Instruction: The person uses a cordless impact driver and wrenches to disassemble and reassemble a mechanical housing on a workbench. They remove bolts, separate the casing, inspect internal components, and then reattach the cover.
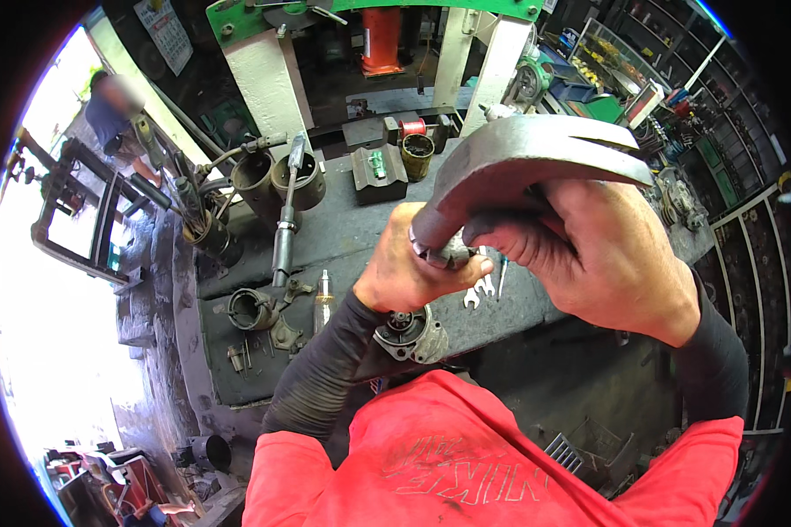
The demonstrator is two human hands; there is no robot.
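A large steel claw hammer fills the upper middle, very near the camera, with its curved claws pointing right. My right hand is closed under the hammer's claws, thumb pointing left; the handle is hidden. My left hand is closed by the hammer's striking end, thumb in front, round something small that I cannot make out. Below my left hand sits a round metal motor end housing at the bench's near edge. Open-end wrenches lie to the right of it, and an armature with a thin shaft stands to its left.
On the dark workbench stand two metal cylinders, a long socket tool, a steel block and a rusty can. A ring housing sits at left. A green-and-white press frame rises behind; another person is far left.
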